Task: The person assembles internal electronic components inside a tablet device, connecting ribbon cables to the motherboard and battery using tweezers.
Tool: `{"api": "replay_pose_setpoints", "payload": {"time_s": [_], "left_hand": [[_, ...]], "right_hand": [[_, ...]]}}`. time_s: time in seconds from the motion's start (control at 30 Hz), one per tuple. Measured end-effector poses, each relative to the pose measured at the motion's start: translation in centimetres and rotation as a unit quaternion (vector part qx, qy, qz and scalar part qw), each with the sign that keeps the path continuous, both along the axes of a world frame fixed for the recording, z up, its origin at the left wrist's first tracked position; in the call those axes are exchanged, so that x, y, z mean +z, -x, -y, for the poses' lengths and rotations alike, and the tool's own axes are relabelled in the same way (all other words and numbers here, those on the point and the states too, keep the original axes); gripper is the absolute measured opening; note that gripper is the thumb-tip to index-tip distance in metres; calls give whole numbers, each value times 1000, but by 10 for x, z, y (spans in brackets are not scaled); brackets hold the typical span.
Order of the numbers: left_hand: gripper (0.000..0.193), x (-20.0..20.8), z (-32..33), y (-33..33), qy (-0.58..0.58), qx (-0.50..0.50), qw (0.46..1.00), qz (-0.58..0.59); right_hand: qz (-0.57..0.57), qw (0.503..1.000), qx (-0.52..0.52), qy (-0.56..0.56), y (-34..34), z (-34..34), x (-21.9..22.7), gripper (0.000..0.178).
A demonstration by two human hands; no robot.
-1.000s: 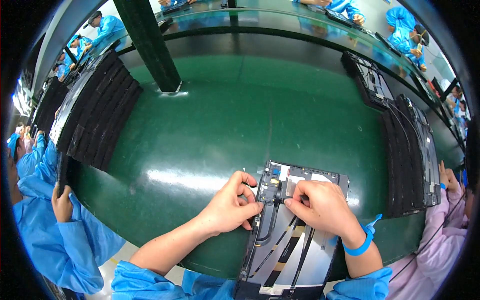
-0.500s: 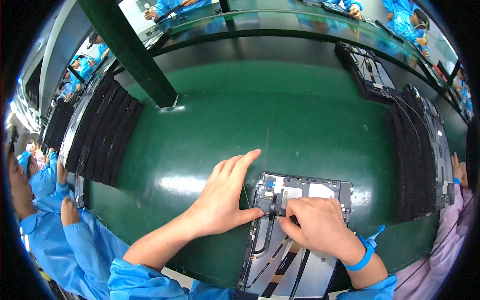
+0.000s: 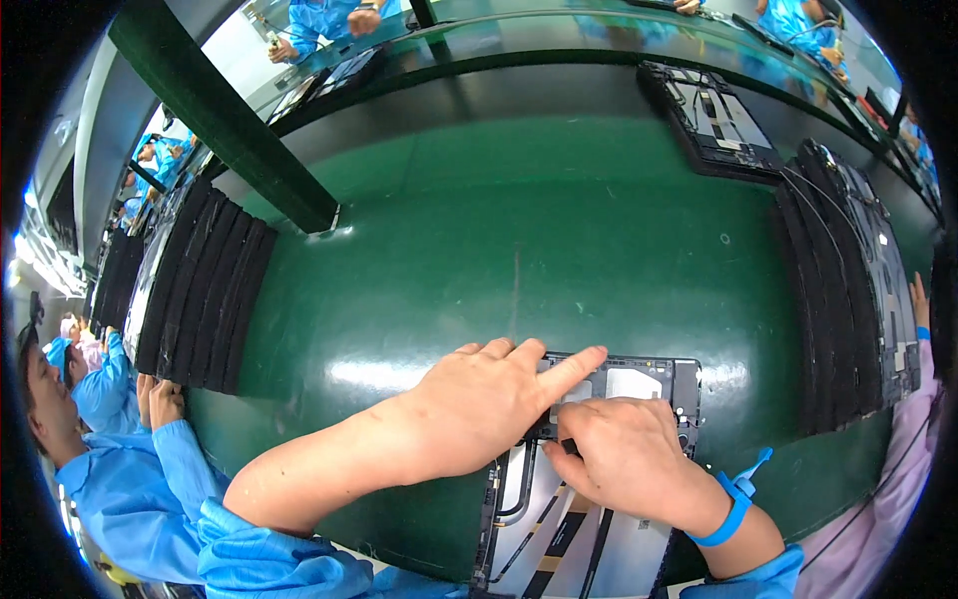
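An opened tablet (image 3: pixel 632 554) lies in front of me at the table's near edge, its inner boards, dark flex cables and pale panel exposed. My left hand (image 3: pixel 489 409) reaches over its upper left corner, fingers stretched out, the index finger lying across the upper circuit area. Its thumb is hidden. Just to the right, my right hand (image 3: pixel 634 454) is closed over the upper middle of the tablet, thumb and fingers curled together. Whatever is between those fingertips is hidden. A blue strap (image 3: pixel 731 514) circles my right wrist.
Black trays stand stacked at left (image 3: pixel 205 290) and right (image 3: pixel 823 299), the right stack topped by an opened device. Another opened tablet (image 3: pixel 720 115) sits at the far right in a black tray. A green post (image 3: pixel 235 125) rises at far left. Co-workers (image 3: pixel 130 489) sit alongside.
My left hand has moved right, from beside the tablet to over its upper left corner, its index finger now on the circuit area. The right hand stays closed at nearly the same spot.
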State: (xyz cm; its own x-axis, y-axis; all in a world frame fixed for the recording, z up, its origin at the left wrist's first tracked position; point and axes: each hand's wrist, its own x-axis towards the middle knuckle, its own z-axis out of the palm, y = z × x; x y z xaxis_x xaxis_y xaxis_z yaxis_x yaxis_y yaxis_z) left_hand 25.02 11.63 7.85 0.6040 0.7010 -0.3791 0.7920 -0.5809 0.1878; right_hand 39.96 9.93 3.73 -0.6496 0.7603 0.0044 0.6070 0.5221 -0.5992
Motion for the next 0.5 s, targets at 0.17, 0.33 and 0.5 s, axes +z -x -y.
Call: {"api": "replay_pose_setpoints", "payload": {"time_s": [0.17,0.33,0.5], "left_hand": [[76,-2,-10,5,33,-15,999,8],[83,-20,-10,30,112,62,960,248],[84,-10,-12,21,113,56,968,215]], "right_hand": [[14,1000,-11,-4,-2,2,1,17],[32,999,-5,1,0,3,-1,17],[19,1000,-11,-9,-1,3,-1,17]]}}
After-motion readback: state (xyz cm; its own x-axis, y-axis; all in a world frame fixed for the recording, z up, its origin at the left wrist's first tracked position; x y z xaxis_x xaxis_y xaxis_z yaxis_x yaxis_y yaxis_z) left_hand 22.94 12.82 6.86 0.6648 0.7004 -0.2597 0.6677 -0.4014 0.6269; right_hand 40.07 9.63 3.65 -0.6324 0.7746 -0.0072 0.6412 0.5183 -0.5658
